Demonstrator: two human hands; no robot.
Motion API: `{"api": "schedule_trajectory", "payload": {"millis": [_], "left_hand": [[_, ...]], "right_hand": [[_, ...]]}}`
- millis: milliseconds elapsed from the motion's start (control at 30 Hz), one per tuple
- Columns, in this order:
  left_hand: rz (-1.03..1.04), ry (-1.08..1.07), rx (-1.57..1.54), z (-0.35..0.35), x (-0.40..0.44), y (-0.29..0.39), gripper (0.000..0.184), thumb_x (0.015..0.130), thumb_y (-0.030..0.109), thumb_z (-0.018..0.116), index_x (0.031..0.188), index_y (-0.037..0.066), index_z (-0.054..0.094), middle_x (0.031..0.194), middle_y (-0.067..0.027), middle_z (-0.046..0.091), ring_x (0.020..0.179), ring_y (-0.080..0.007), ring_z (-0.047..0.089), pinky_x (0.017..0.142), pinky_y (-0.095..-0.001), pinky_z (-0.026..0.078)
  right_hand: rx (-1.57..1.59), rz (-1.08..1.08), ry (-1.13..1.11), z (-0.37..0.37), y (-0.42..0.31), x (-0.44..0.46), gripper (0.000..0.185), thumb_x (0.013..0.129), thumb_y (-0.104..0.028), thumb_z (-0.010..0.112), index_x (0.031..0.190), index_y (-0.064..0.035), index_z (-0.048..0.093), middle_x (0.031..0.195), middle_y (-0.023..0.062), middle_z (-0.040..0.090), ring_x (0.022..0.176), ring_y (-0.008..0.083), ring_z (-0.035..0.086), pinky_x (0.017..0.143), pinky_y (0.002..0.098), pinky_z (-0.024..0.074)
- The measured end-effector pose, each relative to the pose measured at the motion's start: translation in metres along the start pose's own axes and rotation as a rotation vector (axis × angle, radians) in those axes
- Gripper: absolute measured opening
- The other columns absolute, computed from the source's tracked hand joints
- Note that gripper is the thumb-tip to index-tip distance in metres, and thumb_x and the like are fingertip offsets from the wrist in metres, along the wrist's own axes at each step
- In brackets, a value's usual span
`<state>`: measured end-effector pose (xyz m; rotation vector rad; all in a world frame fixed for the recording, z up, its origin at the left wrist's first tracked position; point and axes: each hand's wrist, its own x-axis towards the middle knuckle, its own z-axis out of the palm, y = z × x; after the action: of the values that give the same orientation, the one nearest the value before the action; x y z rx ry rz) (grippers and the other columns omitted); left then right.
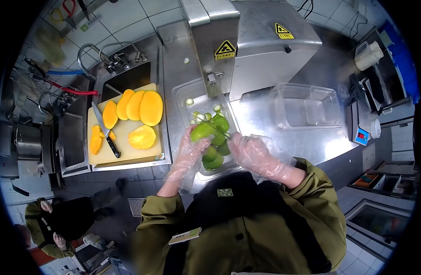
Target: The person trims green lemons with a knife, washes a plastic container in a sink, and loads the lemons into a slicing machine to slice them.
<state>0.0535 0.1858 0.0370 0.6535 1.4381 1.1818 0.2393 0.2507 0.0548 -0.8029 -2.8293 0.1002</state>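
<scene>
My left hand point(192, 153), in a clear plastic glove, grips a smooth green fruit point(202, 132) over a clear plastic tub point(179, 101). My right hand point(251, 153), also gloved, is closed just right of the fruit. A thin dark strip, perhaps a blade, shows between its fingers and the fruit; its kind is hard to tell. More green fruits point(213, 158) lie below the hands in the tub. Several small pale-green cut ends point(200, 118) are scattered at its far side.
To the left, a cutting board point(128, 158) on the sink bears mango pieces point(150, 108) and a knife point(112, 145). A steel machine point(270, 55) stands behind the tub. At right are a clear container point(306, 107) and a scale point(360, 133). Another person point(68, 217) stands at lower left.
</scene>
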Motion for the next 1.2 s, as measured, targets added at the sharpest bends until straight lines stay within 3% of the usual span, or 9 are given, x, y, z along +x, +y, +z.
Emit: {"api": "schedule_trajectory", "payload": {"millis": [200, 300, 467, 633, 767, 867, 967, 1133, 1200], "left_hand": [[0.243, 0.14, 0.218, 0.01, -0.012, 0.011, 0.051, 0.072, 0.017, 0.069, 0.111, -0.002, 0.043, 0.094, -0.0139, 0.059, 0.081, -0.0191, 0.058, 0.071, -0.0307, 0.048], [0.456, 0.232, 0.539, 0.008, -0.012, 0.009, 0.046, 0.069, 0.017, 0.07, 0.104, -0.002, 0.047, 0.087, -0.0153, 0.06, 0.076, -0.0216, 0.059, 0.069, -0.0315, 0.048], [0.541, 0.292, 0.807, 0.004, -0.01, 0.006, 0.048, 0.068, 0.023, 0.071, 0.103, -0.002, 0.049, 0.084, -0.0147, 0.061, 0.074, -0.0233, 0.061, 0.067, -0.0319, 0.049], [0.239, 0.231, -0.17, 0.006, 0.0, -0.02, 0.044, 0.068, 0.021, 0.071, 0.102, 0.0, 0.052, 0.084, -0.0078, 0.06, 0.074, -0.0197, 0.058, 0.067, -0.0274, 0.046], [0.207, 0.099, -0.078, 0.004, -0.004, 0.002, 0.039, 0.071, 0.019, 0.069, 0.102, 0.002, 0.051, 0.086, -0.0069, 0.059, 0.076, -0.017, 0.057, 0.068, -0.0257, 0.045], [0.467, 0.184, 0.622, 0.006, -0.008, 0.009, 0.04, 0.072, 0.019, 0.067, 0.105, 0.005, 0.05, 0.089, -0.0074, 0.058, 0.079, -0.017, 0.057, 0.069, -0.0246, 0.045], [0.041, 0.264, -0.256, 0.016, -0.009, 0.011, 0.043, 0.072, 0.02, 0.067, 0.109, 0.007, 0.047, 0.095, -0.0076, 0.057, 0.082, -0.0196, 0.057, 0.068, -0.0265, 0.046], [0.006, -0.001, -0.282, 0.017, -0.019, 0.008, 0.053, 0.081, 0.05, 0.046, 0.11, 0.005, 0.049, 0.088, -0.0057, 0.057, 0.078, -0.0159, 0.057, 0.074, -0.0269, 0.043], [0.061, 0.032, -0.335, 0.009, -0.01, -0.001, 0.055, 0.078, 0.036, 0.058, 0.121, 0.006, 0.039, 0.1, -0.0066, 0.053, 0.087, -0.0169, 0.054, 0.077, -0.0286, 0.045]], "right_hand": [[-0.51, -0.315, 0.295, 0.014, 0.003, -0.003, 0.01, 0.077, -0.012, 0.048, 0.075, -0.0021, 0.049, 0.072, 0.0109, 0.053, 0.041, 0.0132, 0.049, 0.037, 0.0286, 0.0404], [-0.053, -0.134, 0.073, 0.007, -0.005, 0.004, 0.01, 0.076, -0.011, 0.049, 0.075, -0.0006, 0.05, 0.065, 0.0109, 0.051, 0.039, 0.0134, 0.049, 0.035, 0.0289, 0.0411], [-0.161, -0.209, 0.167, 0.022, -0.006, 0.008, 0.009, 0.076, -0.008, 0.048, 0.075, 0.0005, 0.051, 0.057, 0.0092, 0.048, 0.039, 0.0144, 0.049, 0.034, 0.0285, 0.0409], [-0.42, -0.23, 0.347, 0.043, -0.01, 0.016, 0.01, 0.076, -0.007, 0.047, 0.076, 0.0026, 0.05, 0.052, 0.0095, 0.048, 0.039, 0.0197, 0.05, 0.035, 0.0331, 0.041], [0.058, -0.15, 0.24, 0.032, -0.005, 0.031, 0.012, 0.077, -0.01, 0.046, 0.072, 0.0016, 0.047, 0.047, 0.0103, 0.047, 0.039, 0.0248, 0.051, 0.037, 0.0372, 0.0404], [0.218, -0.05, 0.083, 0.03, -0.008, 0.035, 0.014, 0.078, -0.011, 0.045, 0.071, 0.0003, 0.046, 0.046, 0.011, 0.048, 0.04, 0.0258, 0.052, 0.037, 0.0377, 0.0408], [0.182, -0.006, 0.131, 0.034, -0.008, 0.039, 0.016, 0.081, -0.013, 0.043, 0.076, 0.0013, 0.046, 0.049, 0.0127, 0.05, 0.043, 0.0265, 0.053, 0.04, 0.0371, 0.0428], [0.388, 0.062, -0.09, 0.049, 0.006, 0.046, 0.02, 0.084, -0.017, 0.042, 0.081, 0.0021, 0.047, 0.058, 0.017, 0.055, 0.057, 0.0334, 0.058, 0.055, 0.0403, 0.0469], [0.378, 0.135, -0.176, 0.039, 0.009, 0.049, 0.024, 0.086, -0.019, 0.041, 0.083, 0.0031, 0.048, 0.062, 0.0202, 0.056, 0.063, 0.0366, 0.057, 0.061, 0.0423, 0.0467]]}}
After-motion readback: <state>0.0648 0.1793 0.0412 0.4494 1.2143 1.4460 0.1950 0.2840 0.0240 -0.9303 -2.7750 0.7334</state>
